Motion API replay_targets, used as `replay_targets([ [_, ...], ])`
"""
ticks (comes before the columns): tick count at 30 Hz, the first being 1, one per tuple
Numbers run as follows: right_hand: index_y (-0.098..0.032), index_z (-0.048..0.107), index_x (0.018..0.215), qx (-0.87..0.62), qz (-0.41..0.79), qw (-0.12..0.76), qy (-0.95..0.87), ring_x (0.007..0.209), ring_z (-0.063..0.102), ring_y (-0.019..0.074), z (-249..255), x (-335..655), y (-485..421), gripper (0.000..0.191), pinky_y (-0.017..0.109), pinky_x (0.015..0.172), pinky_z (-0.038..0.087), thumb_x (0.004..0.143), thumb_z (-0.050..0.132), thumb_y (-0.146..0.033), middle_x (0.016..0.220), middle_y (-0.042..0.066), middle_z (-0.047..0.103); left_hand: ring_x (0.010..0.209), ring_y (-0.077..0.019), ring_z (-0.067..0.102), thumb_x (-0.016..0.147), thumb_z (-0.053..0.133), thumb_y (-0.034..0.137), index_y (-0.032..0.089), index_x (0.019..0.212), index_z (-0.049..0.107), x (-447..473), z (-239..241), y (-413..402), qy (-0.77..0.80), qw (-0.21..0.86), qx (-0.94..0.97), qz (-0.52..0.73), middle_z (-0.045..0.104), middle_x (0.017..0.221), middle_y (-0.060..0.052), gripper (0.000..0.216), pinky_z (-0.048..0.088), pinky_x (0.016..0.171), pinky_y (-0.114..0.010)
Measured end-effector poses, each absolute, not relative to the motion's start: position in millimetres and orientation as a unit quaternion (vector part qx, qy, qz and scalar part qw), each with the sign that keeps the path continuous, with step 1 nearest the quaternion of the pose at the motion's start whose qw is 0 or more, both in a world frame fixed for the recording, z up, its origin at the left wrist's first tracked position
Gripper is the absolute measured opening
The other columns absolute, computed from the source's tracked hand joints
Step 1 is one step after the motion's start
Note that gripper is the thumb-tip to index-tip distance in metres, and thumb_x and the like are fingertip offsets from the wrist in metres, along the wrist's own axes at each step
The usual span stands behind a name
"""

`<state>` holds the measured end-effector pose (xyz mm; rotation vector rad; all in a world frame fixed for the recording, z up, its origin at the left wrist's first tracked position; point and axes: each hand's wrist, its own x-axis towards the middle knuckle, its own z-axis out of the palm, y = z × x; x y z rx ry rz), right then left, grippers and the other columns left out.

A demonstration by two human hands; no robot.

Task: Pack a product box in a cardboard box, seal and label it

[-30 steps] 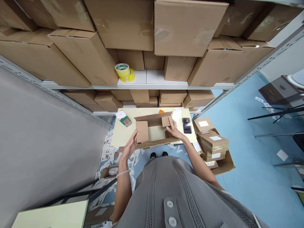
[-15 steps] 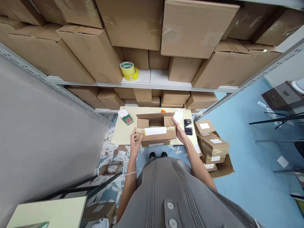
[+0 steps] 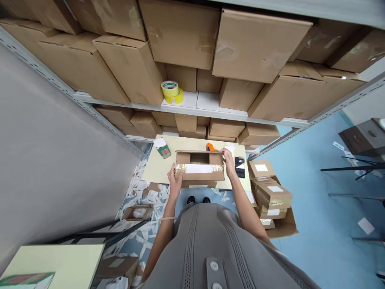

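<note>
An open cardboard box (image 3: 200, 177) lies at the near edge of the cream table (image 3: 156, 168). Its near flap carries a white label (image 3: 198, 168) with shiny tape on both sides. My left hand (image 3: 175, 179) grips the flap's left end, thumb in front. At the back right corner, the fingers of my right hand (image 3: 228, 159) pinch the cardboard edge. The inside of the box looks dark, and I cannot make out any contents. Just behind it lies an orange object (image 3: 210, 147), probably a tape dispenser, partly hidden by the back wall.
A small green-and-white box (image 3: 163, 148) stands on the table's left, a black phone (image 3: 240, 166) on its right. Yellow tape rolls (image 3: 172, 92) sit on the shelf among cardboard boxes. Labelled parcels (image 3: 272, 192) are stacked at right. Paper strips (image 3: 150, 208) litter the floor at left.
My right hand has moved from the box's right side up to its back right corner. The box now sits straighter, and more of the orange object shows. My view has shifted slightly.
</note>
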<state>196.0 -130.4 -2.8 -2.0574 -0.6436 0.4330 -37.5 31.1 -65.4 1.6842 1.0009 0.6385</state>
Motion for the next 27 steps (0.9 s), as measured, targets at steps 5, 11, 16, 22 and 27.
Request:
replay_targets([
  [5,-0.024,0.054,0.126,-0.82,0.117,0.511,-0.231,0.137,0.038,0.0227,-27,183,-133,0.06,0.041,0.114,0.033,0.089,0.036,-0.067,0.14,0.012,0.047,0.134,-0.0251,0.041,0.089,0.054,0.05,0.026,0.149,0.032,-39,-70,33,0.42,0.529,0.689,0.263,0.041,0.136,-0.014,0.069,0.029,0.116,-0.043],
  [11,-0.02,0.014,0.153,-0.796,0.178,0.547,-0.188,0.138,0.041,0.0241,-48,172,-134,0.08,0.042,0.111,0.037,0.09,0.037,-0.063,0.153,0.016,0.036,0.142,-0.0277,0.034,0.084,0.058,0.058,0.02,0.146,0.037,-41,-76,53,0.408,0.543,0.699,0.221,0.041,0.144,-0.015,0.076,0.024,0.119,-0.044],
  [16,-0.019,0.033,0.148,-0.779,0.173,0.563,-0.213,0.138,0.041,0.0251,-54,172,-133,0.074,0.043,0.116,0.03,0.091,0.035,-0.065,0.149,0.012,0.044,0.148,-0.0251,0.023,0.09,0.05,0.056,0.016,0.151,0.028,-28,-67,78,0.359,0.58,0.717,0.146,0.027,0.159,-0.014,0.076,0.018,0.121,-0.037],
  [22,-0.02,0.032,0.151,-0.758,0.178,0.586,-0.224,0.143,0.034,0.0231,-55,164,-131,0.074,0.042,0.12,0.024,0.092,0.036,-0.064,0.154,0.009,0.039,0.144,-0.0241,0.033,0.098,0.033,0.051,0.017,0.145,0.042,-6,-50,92,0.393,0.589,0.688,0.158,0.041,0.153,-0.011,0.058,0.023,0.12,-0.039],
  [27,-0.023,0.031,0.152,-0.753,0.172,0.597,-0.217,0.146,0.028,0.022,-49,162,-111,0.074,0.041,0.121,0.02,0.092,0.036,-0.065,0.156,0.006,0.035,0.139,-0.0218,0.042,0.1,0.032,0.044,0.017,0.141,0.046,-6,-41,106,0.399,0.569,0.692,0.197,0.049,0.147,-0.011,0.051,0.029,0.117,-0.036],
])
